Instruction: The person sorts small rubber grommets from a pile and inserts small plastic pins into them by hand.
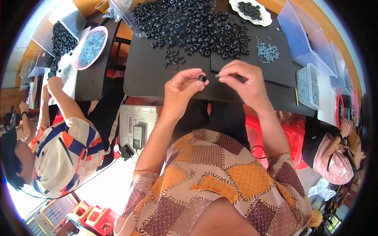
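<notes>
Your left hand (pixel 178 88) is pinched on a black cap (pixel 202 78) over the dark table (pixel 147 74); your right hand (pixel 248 80) looks clamped on a tiny clear piece (pixel 217 75). So little to grip, it could easily slip and drop.

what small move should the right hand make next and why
Probably ease the right hand leftward to the black cap: the left hand holds that cap, while the right one seems to pinch a small pale piece, with a gap between cap and piece.
</notes>
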Action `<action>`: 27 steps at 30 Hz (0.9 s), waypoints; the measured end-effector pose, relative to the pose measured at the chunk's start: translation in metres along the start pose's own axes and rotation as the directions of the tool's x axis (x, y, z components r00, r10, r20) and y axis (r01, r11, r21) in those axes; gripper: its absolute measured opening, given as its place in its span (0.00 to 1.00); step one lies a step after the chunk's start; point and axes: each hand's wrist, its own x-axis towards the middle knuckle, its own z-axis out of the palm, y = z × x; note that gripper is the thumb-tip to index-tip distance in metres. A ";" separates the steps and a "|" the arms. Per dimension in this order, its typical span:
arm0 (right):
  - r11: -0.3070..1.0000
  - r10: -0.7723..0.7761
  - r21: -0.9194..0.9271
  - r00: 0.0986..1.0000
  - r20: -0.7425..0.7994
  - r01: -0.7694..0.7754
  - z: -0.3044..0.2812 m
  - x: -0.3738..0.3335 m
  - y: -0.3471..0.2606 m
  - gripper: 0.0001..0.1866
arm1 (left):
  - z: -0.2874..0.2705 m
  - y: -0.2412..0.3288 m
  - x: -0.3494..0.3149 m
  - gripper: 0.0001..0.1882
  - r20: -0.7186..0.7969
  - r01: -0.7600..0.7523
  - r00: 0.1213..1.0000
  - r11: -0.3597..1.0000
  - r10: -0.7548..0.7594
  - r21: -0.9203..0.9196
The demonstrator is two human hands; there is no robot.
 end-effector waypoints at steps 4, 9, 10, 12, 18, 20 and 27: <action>0.998 -0.033 -0.045 0.999 -0.030 0.032 0.020 -0.001 -0.009 0.06 | 0.003 -0.002 -0.004 0.13 0.003 -0.082 0.997 0.992 0.082 0.094; 0.991 -0.072 -0.114 0.997 0.003 0.072 0.028 -0.002 -0.008 0.06 | 0.004 0.001 -0.011 0.12 -0.034 -0.050 0.998 0.970 0.059 0.236; 0.989 -0.083 -0.119 0.996 0.014 0.084 0.030 -0.003 -0.007 0.06 | 0.001 0.001 -0.013 0.12 -0.040 -0.052 0.997 0.970 0.063 0.239; 0.988 -0.078 -0.129 0.996 0.047 0.084 0.034 -0.003 -0.006 0.05 | -0.005 0.000 -0.017 0.11 -0.045 -0.004 0.999 0.969 0.016 0.248; 0.998 0.002 -0.066 0.993 0.121 0.006 0.046 0.002 -0.005 0.05 | -0.021 -0.002 -0.028 0.11 -0.086 0.014 0.996 0.980 0.003 0.196; 0.996 -0.043 -0.067 0.992 0.120 0.051 0.055 0.004 -0.003 0.05 | -0.026 0.002 -0.031 0.12 -0.138 0.038 0.990 0.984 -0.014 0.172; 0.994 0.001 0.111 0.992 0.126 -0.015 0.069 0.015 -0.001 0.05 | -0.036 0.002 -0.031 0.13 -0.169 0.006 0.986 0.999 -0.013 -0.042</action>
